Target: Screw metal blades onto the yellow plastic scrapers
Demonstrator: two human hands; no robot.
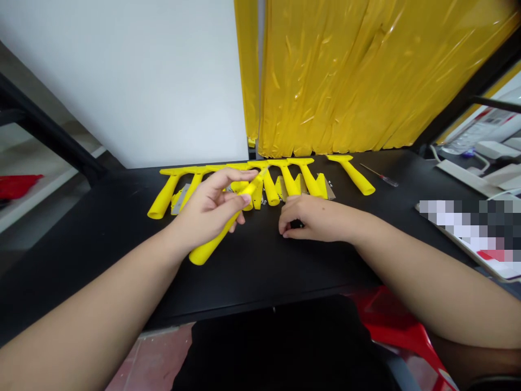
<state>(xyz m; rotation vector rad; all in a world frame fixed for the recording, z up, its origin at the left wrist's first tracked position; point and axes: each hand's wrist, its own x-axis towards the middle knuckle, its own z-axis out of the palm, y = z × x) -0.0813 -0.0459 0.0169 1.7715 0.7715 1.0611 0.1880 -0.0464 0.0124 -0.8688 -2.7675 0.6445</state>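
Note:
My left hand (pixel 209 209) is closed around a yellow scraper handle (pixel 208 248), held tilted above the black table with its narrow head up and to the right. My right hand (pixel 315 217) is low over the tabletop with curled fingers pressed together; whatever they may hold is hidden. Behind both hands lies a row of similar yellow T-shaped handles, among them one at the left end (pixel 161 198) and one set apart at the right (pixel 358 176). Metal blade pieces with yellow parts (pixel 328 186) lie between the handles. Small screw-like bits (pixel 264 202) show near them.
A screwdriver (pixel 385 178) lies on the black table (pixel 260 271) toward the right. A white panel (pixel 171 81) and yellow plastic sheeting (pixel 345 76) rise behind. At the right edge is a flat device with a blurred screen (pixel 472 239). Something red (pixel 391 315) sits below the table's front edge.

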